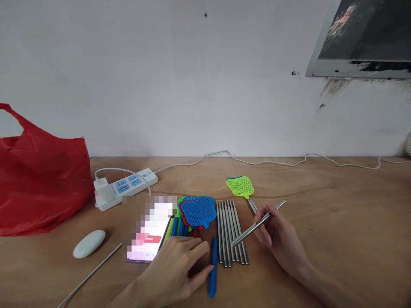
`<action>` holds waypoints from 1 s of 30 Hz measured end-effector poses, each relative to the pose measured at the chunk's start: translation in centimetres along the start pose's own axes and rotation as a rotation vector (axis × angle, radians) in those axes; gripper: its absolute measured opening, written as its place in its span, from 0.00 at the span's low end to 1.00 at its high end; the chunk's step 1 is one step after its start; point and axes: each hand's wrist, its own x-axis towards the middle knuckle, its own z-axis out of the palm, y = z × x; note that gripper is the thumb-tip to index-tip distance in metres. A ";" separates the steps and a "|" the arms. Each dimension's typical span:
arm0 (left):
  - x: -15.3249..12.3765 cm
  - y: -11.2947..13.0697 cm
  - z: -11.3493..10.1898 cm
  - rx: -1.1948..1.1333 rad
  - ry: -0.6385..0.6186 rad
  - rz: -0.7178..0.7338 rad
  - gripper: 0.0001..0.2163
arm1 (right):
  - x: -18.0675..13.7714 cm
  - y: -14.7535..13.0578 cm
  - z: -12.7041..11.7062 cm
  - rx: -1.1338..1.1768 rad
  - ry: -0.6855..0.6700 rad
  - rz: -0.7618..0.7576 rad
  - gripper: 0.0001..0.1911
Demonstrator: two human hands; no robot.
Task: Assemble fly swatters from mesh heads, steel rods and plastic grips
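Note:
My right hand [278,233] pinches a silver metal rod [253,230] between thumb and fingers, tilted over a row of similar metal rods [228,233] on the table. My left hand [183,265] is low over the tabletop, thumb and index finger apart, the thumb tip at the side of a loose blue handle tube [212,267]; its other fingertips are partly hidden. Past its knuckles are more blue and green handle tubes [175,226] and a stack of fly swatter heads, a blue one [197,211] on top. Beyond my right hand lies a green fly swatter [240,186] with metal rods.
A lit phone [149,239], partly blurred, lies left of the tubes. Further left are a white mouse [89,244], a white power strip [128,188] with a plug and cable, and a red plastic bag [45,184]. A thin white cord [266,162] runs along the wall.

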 end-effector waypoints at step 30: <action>0.1 -1.3 1.2 0.176 0.141 0.025 0.11 | -0.1 -0.3 0.1 -0.007 0.014 0.015 0.25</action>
